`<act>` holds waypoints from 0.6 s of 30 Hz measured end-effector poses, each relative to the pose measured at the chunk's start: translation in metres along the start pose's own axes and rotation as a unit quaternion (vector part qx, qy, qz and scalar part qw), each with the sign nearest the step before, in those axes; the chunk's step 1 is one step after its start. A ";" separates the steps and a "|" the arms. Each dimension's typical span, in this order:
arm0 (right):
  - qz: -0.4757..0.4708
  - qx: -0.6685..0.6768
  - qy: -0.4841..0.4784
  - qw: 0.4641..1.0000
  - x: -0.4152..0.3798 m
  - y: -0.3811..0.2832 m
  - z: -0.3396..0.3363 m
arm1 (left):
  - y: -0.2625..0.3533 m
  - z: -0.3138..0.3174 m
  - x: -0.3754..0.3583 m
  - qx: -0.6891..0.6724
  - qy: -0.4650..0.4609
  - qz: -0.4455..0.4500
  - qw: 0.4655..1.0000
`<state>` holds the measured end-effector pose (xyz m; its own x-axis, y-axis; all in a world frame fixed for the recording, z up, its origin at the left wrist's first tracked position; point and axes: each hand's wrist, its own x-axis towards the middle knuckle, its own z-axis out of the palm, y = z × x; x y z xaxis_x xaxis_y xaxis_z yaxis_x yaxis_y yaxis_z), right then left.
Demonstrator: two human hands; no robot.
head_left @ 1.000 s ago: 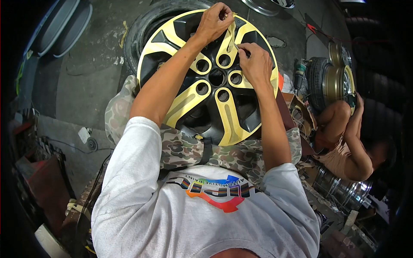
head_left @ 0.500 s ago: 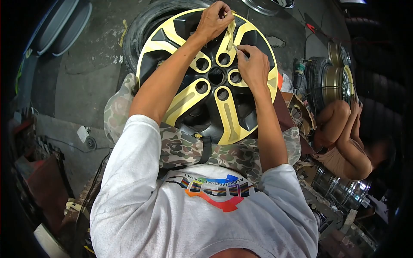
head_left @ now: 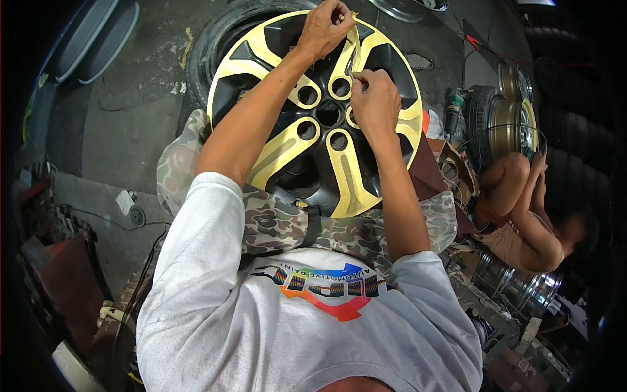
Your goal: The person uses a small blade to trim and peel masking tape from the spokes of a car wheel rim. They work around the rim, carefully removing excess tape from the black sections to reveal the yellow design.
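A black wheel rim point(head_left: 287, 36) with yellow masking tape point(head_left: 353, 189) over its spokes and outer lip rests at my lap. At the rim's far edge my left hand point(head_left: 324, 29) is closed in a pinch on a strip of yellow masking tape point(head_left: 355, 36), which runs down along the upper spoke. My right hand point(head_left: 375, 101) is closed over the same spoke, near the lug holes. A thin, blade-like sliver point(head_left: 351, 74) shows at its fingertips; its exact kind is too small to make out.
Behind the rim lies a black tire point(head_left: 202, 55). A person point(head_left: 522, 215) sits at the right beside another tire and gold wheel point(head_left: 508, 124). A green power tool point(head_left: 453, 111) stands near them, with chrome rims point(head_left: 522, 287) below. Grey rim barrels point(head_left: 98, 42) are at upper left.
My right hand has shifted left and slightly down, now covering part of the right lug hole. My left hand keeps its pinch on the tape at the far edge, barely moved.
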<state>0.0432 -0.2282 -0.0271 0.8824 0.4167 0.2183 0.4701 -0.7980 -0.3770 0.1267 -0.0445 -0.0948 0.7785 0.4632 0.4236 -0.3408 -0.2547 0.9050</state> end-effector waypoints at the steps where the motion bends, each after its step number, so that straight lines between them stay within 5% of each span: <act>1: 0.006 0.018 0.002 1.000 0.000 0.003 0.000 | 0.001 0.001 0.000 -0.001 0.000 0.000 1.000; 18: 0.056 -0.006 -0.018 0.998 -0.005 -0.020 0.004 | 0.002 0.001 0.001 -0.003 -0.012 0.001 1.000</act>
<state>0.0291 -0.2130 -0.0239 0.9295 0.3396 0.1437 0.3687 -0.8454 -0.3865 0.1269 -0.0452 -0.0930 0.7898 0.4421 0.4251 -0.3458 -0.2515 0.9040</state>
